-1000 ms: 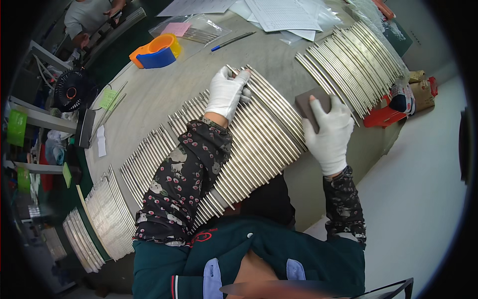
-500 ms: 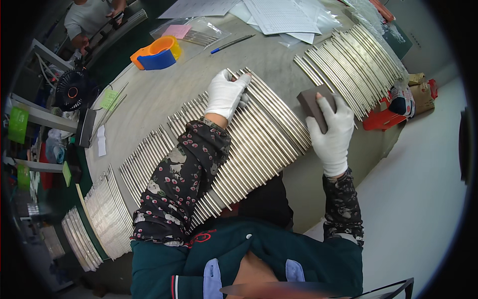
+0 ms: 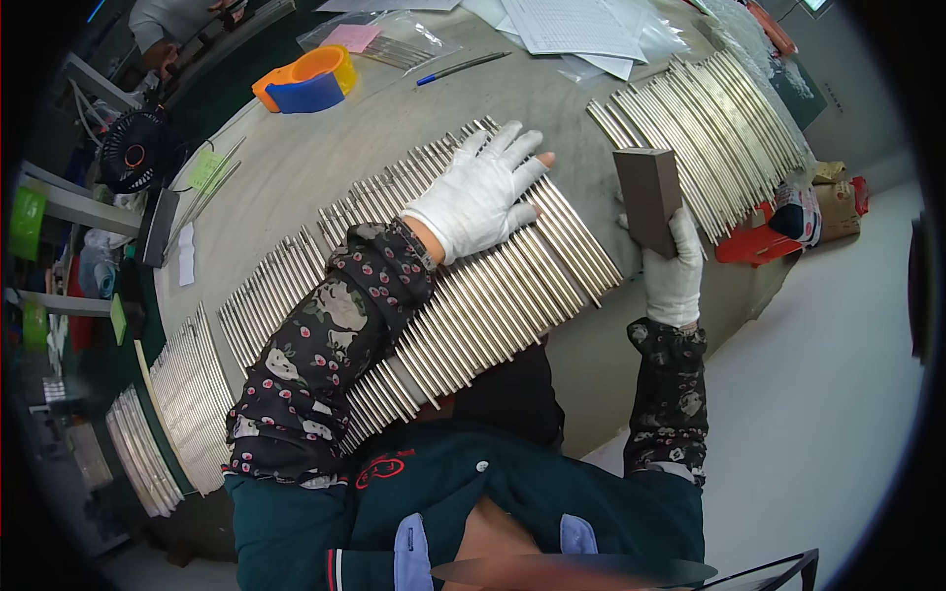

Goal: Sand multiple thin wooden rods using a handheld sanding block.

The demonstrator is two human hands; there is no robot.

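A long row of thin silvery metal rods [image 3: 493,315] lies side by side across the table before me. My left hand [image 3: 483,192], in a white glove with bare fingertips, rests flat over the upper part of these rods with its fingers spread. To the right, my right hand [image 3: 675,271], gloved in white too, grips a dark grey-brown rectangular block [image 3: 648,202]. The block is held upright over the gap between the long row and another bundle of rods [image 3: 700,138] at the far right. Part of the right fingers is hidden behind the block.
More rods [image 3: 192,404] lie at the left. At the back are an orange and blue tape dispenser [image 3: 310,81], a pen [image 3: 463,67], paper sheets [image 3: 572,30] and a bag [image 3: 389,47]. A fan [image 3: 136,148] stands left; a red box [image 3: 754,241] is right. Another person [image 3: 172,25] is beyond.
My left hand has gone from curled fingers at the rod ends to lying flat and spread across the rods. My right hand has turned, bringing the block upright with its broad side showing.
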